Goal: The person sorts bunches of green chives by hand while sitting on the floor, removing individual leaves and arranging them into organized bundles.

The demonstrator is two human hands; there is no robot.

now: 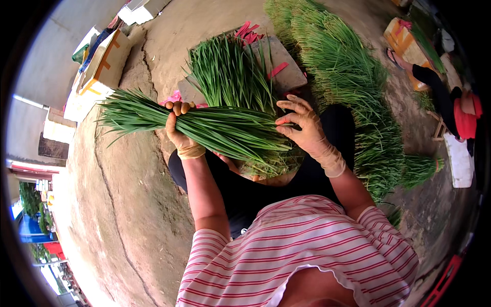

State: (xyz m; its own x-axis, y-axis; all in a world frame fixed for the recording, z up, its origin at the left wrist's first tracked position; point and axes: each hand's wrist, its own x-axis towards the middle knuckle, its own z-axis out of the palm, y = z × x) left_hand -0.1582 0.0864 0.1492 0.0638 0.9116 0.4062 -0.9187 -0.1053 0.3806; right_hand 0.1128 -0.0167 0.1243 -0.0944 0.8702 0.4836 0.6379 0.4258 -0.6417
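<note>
My left hand [179,137], in a thin pale glove, is closed around a bunch of long flat green leaves, apparently garlic chives [234,128]. The bunch lies crosswise above my lap, leaf tips to the left and stalk ends to the right. At those stalk ends is my gloved right hand [310,126], its thumb and forefinger close together and the other fingers spread. Whether it pinches a stalk cannot be made out. Just beyond the bunch, more chives [226,73] are stacked on a low slab [284,65]. Loose trimmings [268,167] lie below, between my legs.
Red strips [247,33] rest at the slab's back edge. A long heap of chives [337,61] curves along the right. Foam boxes [105,61] stand by the left wall. Cracks run through the floor [126,184]. At far right sits another person, one leg [433,82] outstretched near a taped box [410,42].
</note>
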